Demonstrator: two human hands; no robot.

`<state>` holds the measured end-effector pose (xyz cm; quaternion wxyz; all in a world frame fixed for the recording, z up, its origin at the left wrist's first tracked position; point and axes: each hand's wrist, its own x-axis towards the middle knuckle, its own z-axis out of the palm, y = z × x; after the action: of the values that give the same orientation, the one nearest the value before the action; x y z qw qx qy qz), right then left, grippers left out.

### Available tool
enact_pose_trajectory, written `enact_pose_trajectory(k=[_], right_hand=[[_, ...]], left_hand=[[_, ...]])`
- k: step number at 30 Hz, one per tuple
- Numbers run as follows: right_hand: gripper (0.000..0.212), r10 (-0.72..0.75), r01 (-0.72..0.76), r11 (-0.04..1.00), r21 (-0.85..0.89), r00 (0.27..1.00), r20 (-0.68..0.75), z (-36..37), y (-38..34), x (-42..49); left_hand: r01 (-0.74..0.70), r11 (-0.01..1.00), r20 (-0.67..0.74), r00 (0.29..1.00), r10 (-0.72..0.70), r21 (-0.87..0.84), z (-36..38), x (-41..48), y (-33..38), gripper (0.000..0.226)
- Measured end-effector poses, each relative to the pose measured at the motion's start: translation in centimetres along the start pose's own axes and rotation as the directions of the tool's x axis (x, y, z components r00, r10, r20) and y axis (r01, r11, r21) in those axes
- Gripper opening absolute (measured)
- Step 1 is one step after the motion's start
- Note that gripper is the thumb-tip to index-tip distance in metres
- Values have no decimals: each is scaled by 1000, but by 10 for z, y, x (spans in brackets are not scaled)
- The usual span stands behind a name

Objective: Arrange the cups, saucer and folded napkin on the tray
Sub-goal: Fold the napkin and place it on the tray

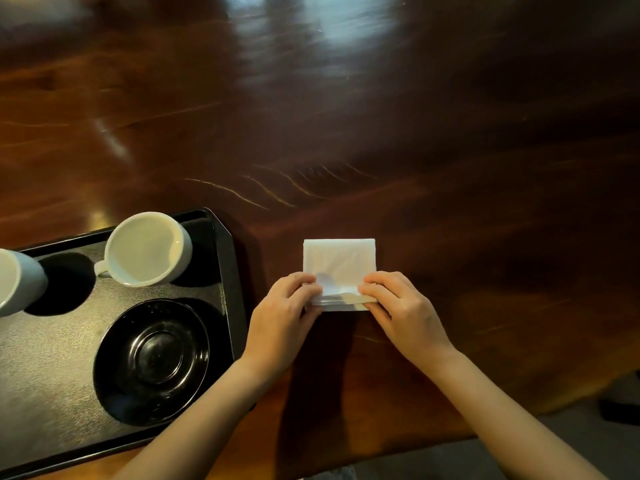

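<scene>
Both hands, left hand (287, 306) and right hand (398, 303), pinch the napkin's (339, 261) near edge at centre frame; soft, light paper, best lifted by its folded corners.

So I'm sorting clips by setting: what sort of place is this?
Probably a café or dining room: a polished wooden table, a black serving tray with white cups and saucer, a paper napkin.

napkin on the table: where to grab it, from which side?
Grip the napkin at its near edge, coming from the person's side: the layered open ends sit there, right where the left hand and right hand are pinching. It lies flat, off the tray.
</scene>
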<state>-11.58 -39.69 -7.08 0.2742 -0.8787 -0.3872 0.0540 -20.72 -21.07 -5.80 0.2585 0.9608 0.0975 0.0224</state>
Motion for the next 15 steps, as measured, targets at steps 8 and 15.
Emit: enact_pose_trajectory(k=[8, 15], right_hand=[[22, -35, 34, 997, -64, 999, -15, 7, 5, -5], [14, 67, -67, 989, 130, 998, 0, 13, 9, -3]], left_hand=[[3, 1000, -43, 999, -3, -8, 9, -7, -2, 21], [68, 995, -58, 996, -72, -67, 16, -8, 0, 24]])
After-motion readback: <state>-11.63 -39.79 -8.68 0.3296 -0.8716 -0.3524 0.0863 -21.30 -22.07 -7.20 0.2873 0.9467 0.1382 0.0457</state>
